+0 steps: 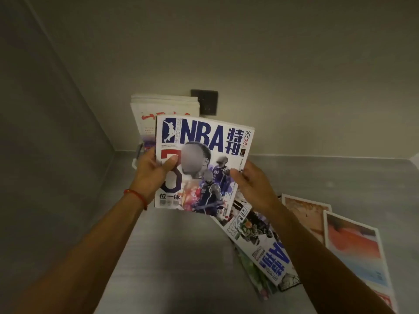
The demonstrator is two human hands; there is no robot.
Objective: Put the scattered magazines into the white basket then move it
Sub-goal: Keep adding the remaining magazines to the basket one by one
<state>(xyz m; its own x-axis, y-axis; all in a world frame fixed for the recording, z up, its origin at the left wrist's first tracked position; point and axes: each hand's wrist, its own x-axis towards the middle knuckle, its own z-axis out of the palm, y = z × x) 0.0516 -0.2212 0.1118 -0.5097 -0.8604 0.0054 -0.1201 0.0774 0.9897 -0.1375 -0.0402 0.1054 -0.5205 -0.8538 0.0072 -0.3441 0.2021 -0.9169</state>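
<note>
Though held upright, NBA magazine (204, 164).

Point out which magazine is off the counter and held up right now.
The NBA magazine with the big blue title, gripped upright by the left hand and right hand. The other magazines lie flat on the counter.

An NBA magazine (204, 164) with a white cover, blue title and basketball players is standing nearly upright at centre, cover facing the camera. Behind it at 11 o'clock, the white basket (138, 152) is showing only a sliver of rim, with upright white magazines (165, 107) standing in it. At 4 o'clock, scattered magazines (263, 243) are lying flat and overlapping; beyond them, two pastel-covered issues (353, 248) are lying flat.
</note>
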